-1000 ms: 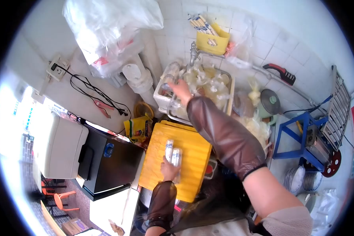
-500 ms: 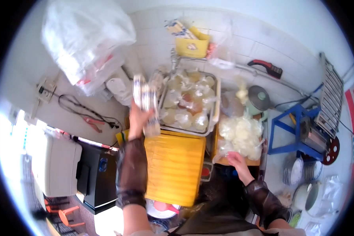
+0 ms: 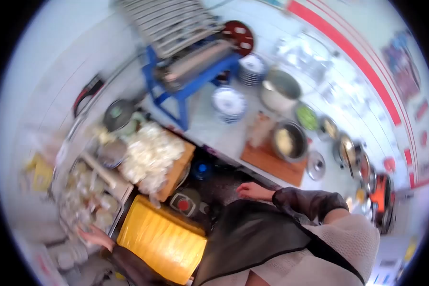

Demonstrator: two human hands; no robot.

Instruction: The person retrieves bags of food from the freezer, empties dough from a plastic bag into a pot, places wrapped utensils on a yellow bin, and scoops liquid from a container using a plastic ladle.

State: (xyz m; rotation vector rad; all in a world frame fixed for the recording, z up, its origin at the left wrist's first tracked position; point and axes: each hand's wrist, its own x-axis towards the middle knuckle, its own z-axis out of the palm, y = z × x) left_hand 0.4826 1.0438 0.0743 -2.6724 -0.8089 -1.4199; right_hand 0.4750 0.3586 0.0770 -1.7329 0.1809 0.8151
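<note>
My left hand [image 3: 96, 237] is at the near corner of the metal tray [image 3: 121, 218], fingers stretched out and nothing seen in them. Knotted clear bags of pale liquid [image 3: 102, 217] fill the tray, just beyond that hand. My right hand [image 3: 253, 191] hangs in front of the dark apron [image 3: 257, 233], fingers loosely bent and apart, with nothing visible in it. Below and between the hands lies a yellow crate lid or box [image 3: 162, 238]. A pile of white, bagged pieces [image 3: 150, 152] rests on a wooden board [image 3: 178, 167]. Motion blurs the view.
Beyond my right hand, a counter holds a steel pot [image 3: 290, 142] on a red-brown board [image 3: 267, 164], stacked plates [image 3: 229, 104] and a large pot [image 3: 281, 90]. A blue stand [image 3: 181, 102] carries a metal rack [image 3: 171, 24]. A lidded pot [image 3: 120, 115] stands behind the white pile.
My view has swung right toward the counter. The long patterned pack in my left hand is no longer seen there. My right hand has moved away from the white bagged pile.
</note>
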